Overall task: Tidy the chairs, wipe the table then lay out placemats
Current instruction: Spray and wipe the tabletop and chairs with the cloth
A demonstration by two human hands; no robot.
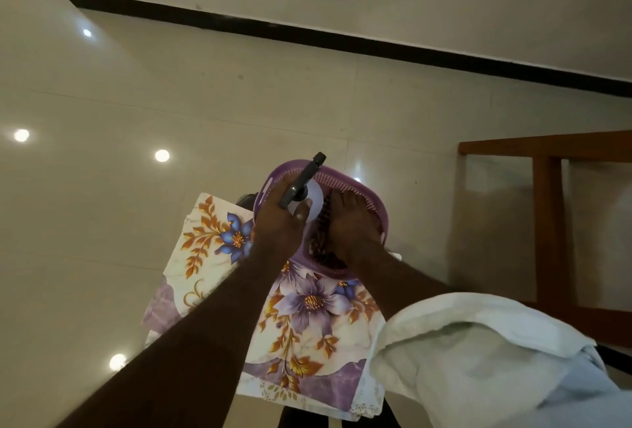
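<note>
A purple plastic basket (355, 188) stands on a surface covered with a floral cloth (307, 321). My left hand (278, 222) grips a white spray bottle (314, 197) with a dark trigger head (302, 179) at the basket's left side. My right hand (352, 222) reaches down into the basket, fingers lying over dark things inside that I cannot make out. A white cloth (455, 342) hangs over my right forearm.
A brown wooden chair frame (547, 188) stands at the right, close to the basket. Glossy pale floor tiles (171, 103) spread to the left and behind, up to a wall with a black skirting strip (307, 36).
</note>
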